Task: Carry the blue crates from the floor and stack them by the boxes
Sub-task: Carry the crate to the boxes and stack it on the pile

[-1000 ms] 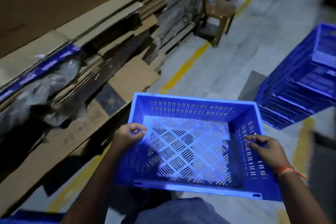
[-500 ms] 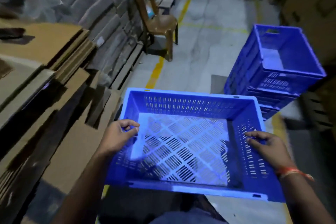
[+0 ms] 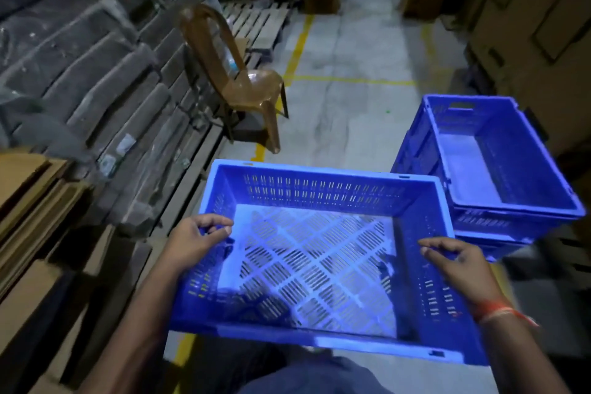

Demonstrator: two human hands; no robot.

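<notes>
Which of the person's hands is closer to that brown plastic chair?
Left. The left hand grips the held crate's rim just below the chair; the right hand grips the opposite rim, farther away.

Held crate (image 3: 319, 253) between left hand (image 3: 192, 241) and right hand (image 3: 460, 269); crate stack (image 3: 499, 169) ahead right; chair (image 3: 236, 80) ahead left, perhaps against stacked sheets (image 3: 83, 51)

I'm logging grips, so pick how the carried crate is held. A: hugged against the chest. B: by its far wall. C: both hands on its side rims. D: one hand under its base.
C: the left hand and right hand each grip a side rim of the crate.
</notes>
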